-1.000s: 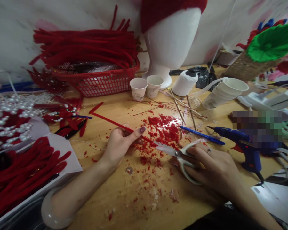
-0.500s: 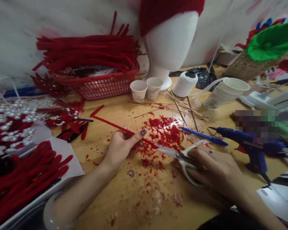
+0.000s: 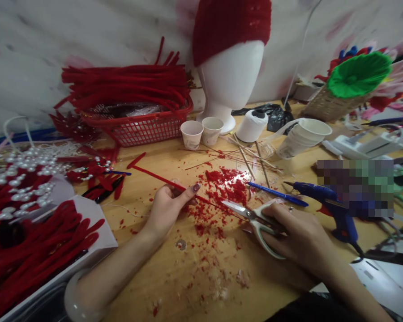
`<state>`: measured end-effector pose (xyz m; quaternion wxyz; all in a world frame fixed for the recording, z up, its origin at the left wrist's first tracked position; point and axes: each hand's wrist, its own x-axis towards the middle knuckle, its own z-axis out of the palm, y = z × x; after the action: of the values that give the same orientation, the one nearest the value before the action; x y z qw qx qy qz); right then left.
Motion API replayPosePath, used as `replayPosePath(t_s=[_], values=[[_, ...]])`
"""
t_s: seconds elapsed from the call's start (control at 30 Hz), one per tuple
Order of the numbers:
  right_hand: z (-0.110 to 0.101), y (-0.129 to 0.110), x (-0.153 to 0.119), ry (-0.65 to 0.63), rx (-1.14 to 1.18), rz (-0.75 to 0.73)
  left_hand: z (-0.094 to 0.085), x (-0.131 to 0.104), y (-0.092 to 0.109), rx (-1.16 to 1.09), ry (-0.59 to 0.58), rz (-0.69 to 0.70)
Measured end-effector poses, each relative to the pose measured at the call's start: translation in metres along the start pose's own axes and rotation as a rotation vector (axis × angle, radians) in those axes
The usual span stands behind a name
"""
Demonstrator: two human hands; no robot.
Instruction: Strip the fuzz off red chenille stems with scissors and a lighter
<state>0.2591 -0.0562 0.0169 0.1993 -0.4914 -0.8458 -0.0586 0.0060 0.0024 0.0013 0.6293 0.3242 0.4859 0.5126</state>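
Note:
My left hand pinches a thin red pipe cleaner between thumb and fingers. Its far end is bent into a sharp angle at the left; the other end thins out toward the right and runs to the scissor blades. My right hand is closed round the pale handles of a pair of scissors, whose blades point left and look nearly closed. Whether they touch the pipe cleaner I cannot tell. Red fuzz clippings lie scattered on the wooden table around and beneath both hands.
Behind stand a red basket heaped with pipe cleaners, paper cups, a thread cone and a white mannequin head. A blue pen and blue glue gun lie right. At left is a box of red loops.
The scissors have shifted slightly along the pipe cleaner's thin end, with the blades now angled more upward. My left hand keeps its pinch. The whole view has tilted up a little.

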Motion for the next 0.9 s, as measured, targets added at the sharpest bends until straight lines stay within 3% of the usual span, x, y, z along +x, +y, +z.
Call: replayPosePath(t_s=[0.13, 0.3, 0.43, 0.57, 0.7, 0.83, 0.9], values=[[-0.029, 0.004, 0.003, -0.103, 0.103, 0.132, -0.002, 0.001, -0.002, -0.031, 0.006, 0.025], [-0.06, 0.004, 0.006, -0.091, 0.084, 0.169, -0.003, -0.001, 0.006, -0.079, -0.012, 0.21], [-0.053, 0.0, 0.011, -0.027, 0.087, 0.204, -0.002, -0.007, 0.023, -0.188, 0.079, 0.326], [-0.041, -0.008, 0.025, -0.297, -0.007, 0.074, -0.002, -0.014, 0.036, -0.288, 0.09, 0.393], [-0.045, -0.019, 0.035, -0.201, -0.049, 0.095, -0.006, -0.019, 0.043, -0.312, 0.062, 0.4], [-0.048, -0.022, 0.039, -0.3, -0.041, 0.036, -0.008, -0.022, 0.05, -0.338, 0.038, 0.412], [-0.05, -0.018, 0.039, -0.266, 0.066, 0.133, -0.007, -0.024, 0.053, -0.349, 0.025, 0.417]])
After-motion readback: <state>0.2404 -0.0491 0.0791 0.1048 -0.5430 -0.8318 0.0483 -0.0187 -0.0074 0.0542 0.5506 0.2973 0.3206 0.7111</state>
